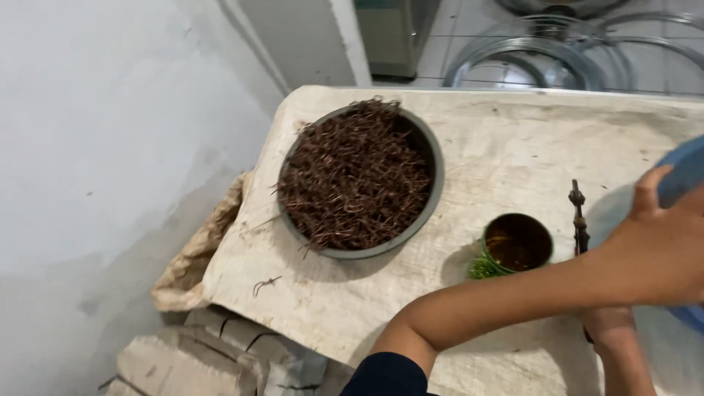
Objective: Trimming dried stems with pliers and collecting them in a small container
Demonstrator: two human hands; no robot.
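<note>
My left arm reaches across from the bottom middle to the right edge, where my left hand (660, 249) grips the rim of a blue plastic basin (686, 172), thumb on top. My right hand (609, 323) lies under that forearm, mostly hidden. A dark knobbly stick (578, 213) rises from it and its lower end shows beside the wrist, so the hand appears closed on it. Just left of the stick stands a small green tin (517, 242) with dark contents.
A grey round basin (434, 158) heaped with thin brown twigs sits on the cloth-covered table (513, 139). One loose twig (265, 284) lies near the table's left edge. Sacks and cardboard (191, 359) lie on the floor at left. Metal rings (528, 59) lie beyond the table.
</note>
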